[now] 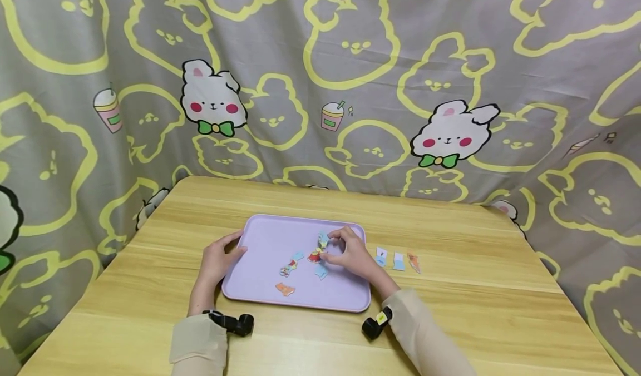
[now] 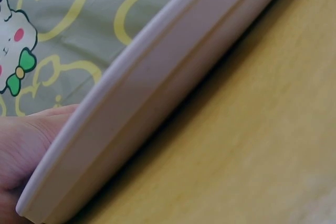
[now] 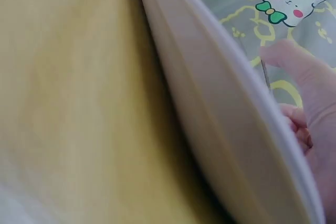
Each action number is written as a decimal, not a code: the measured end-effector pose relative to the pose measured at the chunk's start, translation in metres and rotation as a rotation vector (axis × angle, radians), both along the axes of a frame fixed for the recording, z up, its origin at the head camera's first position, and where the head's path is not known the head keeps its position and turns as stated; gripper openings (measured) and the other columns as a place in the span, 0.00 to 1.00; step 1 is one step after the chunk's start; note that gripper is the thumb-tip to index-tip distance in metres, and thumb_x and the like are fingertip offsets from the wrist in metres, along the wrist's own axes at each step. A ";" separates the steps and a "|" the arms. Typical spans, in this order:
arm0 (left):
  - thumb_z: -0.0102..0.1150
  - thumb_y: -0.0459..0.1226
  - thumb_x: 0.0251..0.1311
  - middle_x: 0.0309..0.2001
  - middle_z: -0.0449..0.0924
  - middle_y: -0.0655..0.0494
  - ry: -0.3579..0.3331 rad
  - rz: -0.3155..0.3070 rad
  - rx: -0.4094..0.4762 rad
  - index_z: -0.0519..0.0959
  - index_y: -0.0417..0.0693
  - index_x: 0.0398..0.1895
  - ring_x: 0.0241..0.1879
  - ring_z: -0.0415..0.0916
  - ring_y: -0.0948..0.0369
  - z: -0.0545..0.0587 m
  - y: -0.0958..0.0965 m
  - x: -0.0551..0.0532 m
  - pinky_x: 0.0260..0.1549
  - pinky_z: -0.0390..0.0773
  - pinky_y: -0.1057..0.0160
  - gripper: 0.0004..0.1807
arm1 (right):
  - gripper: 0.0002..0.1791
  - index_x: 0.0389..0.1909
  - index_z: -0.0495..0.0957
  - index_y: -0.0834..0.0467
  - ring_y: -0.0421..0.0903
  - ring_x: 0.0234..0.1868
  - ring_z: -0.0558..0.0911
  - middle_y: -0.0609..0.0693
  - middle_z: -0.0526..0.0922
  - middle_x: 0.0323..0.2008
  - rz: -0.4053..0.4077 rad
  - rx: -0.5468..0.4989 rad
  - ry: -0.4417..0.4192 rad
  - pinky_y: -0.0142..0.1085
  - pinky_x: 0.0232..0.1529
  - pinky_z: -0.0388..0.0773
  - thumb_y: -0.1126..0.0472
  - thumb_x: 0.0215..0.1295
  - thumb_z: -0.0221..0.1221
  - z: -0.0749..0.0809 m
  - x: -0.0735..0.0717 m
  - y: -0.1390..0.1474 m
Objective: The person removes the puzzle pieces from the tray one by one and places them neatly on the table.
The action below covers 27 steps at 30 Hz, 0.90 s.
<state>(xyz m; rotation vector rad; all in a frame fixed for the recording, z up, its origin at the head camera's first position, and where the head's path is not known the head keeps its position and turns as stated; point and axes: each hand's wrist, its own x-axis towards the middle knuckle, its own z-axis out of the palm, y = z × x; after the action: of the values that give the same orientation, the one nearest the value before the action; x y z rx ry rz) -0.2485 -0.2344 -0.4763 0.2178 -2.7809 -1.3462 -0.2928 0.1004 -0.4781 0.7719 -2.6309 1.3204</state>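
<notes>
A lilac tray [image 1: 260,242] lies on the wooden table. My left hand [image 1: 218,258] holds its left side, thumb over the rim and the other fingers along the outside; in the left wrist view the tray's wall partly hides this hand [image 2: 26,145]. Over the tray's right part, my right hand [image 1: 350,252] pinches a puzzle piece [image 1: 316,255] with red and yellow print. The right wrist view shows a thin edge-on piece [image 3: 266,77] at the thumb tip. Close by its fingers is a blue-and-yellow piece [image 1: 323,237]; a light-blue piece [image 1: 321,272] lies below.
Left of the right hand, a colourful joined strip [image 1: 291,265] lies on the tray, with an orange piece [image 1: 285,289] nearer the front rim. Right of the tray, two white-and-blue pieces [image 1: 398,261] and an orange piece [image 1: 413,262] lie on the table [image 1: 476,287]. A patterned curtain [image 1: 280,42] hangs behind.
</notes>
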 end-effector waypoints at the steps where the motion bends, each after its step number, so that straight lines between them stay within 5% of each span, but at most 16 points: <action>1: 0.57 0.38 0.68 0.71 0.64 0.37 0.000 0.000 0.000 0.69 0.45 0.69 0.72 0.57 0.38 0.000 0.000 0.000 0.71 0.59 0.40 0.26 | 0.26 0.48 0.78 0.63 0.43 0.34 0.68 0.56 0.75 0.36 -0.001 -0.019 0.005 0.26 0.34 0.66 0.57 0.49 0.74 0.000 0.001 0.000; 9: 0.56 0.38 0.68 0.71 0.63 0.37 -0.004 -0.002 -0.006 0.69 0.45 0.69 0.72 0.56 0.39 0.001 0.001 0.000 0.71 0.59 0.40 0.27 | 0.26 0.52 0.78 0.60 0.42 0.32 0.66 0.57 0.72 0.34 -0.018 -0.143 -0.037 0.26 0.32 0.64 0.62 0.51 0.73 -0.001 0.002 0.003; 27: 0.57 0.39 0.68 0.71 0.63 0.38 -0.019 0.000 -0.015 0.69 0.47 0.70 0.73 0.56 0.39 0.000 0.002 0.000 0.71 0.59 0.41 0.27 | 0.26 0.54 0.77 0.58 0.46 0.34 0.68 0.59 0.75 0.41 -0.022 -0.186 -0.079 0.26 0.31 0.65 0.60 0.53 0.72 0.000 0.007 0.017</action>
<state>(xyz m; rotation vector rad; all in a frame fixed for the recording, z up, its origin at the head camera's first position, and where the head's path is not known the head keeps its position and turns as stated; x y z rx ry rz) -0.2489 -0.2324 -0.4761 0.2321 -2.8053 -1.3304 -0.2862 0.1174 -0.4778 0.6751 -2.5181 1.5923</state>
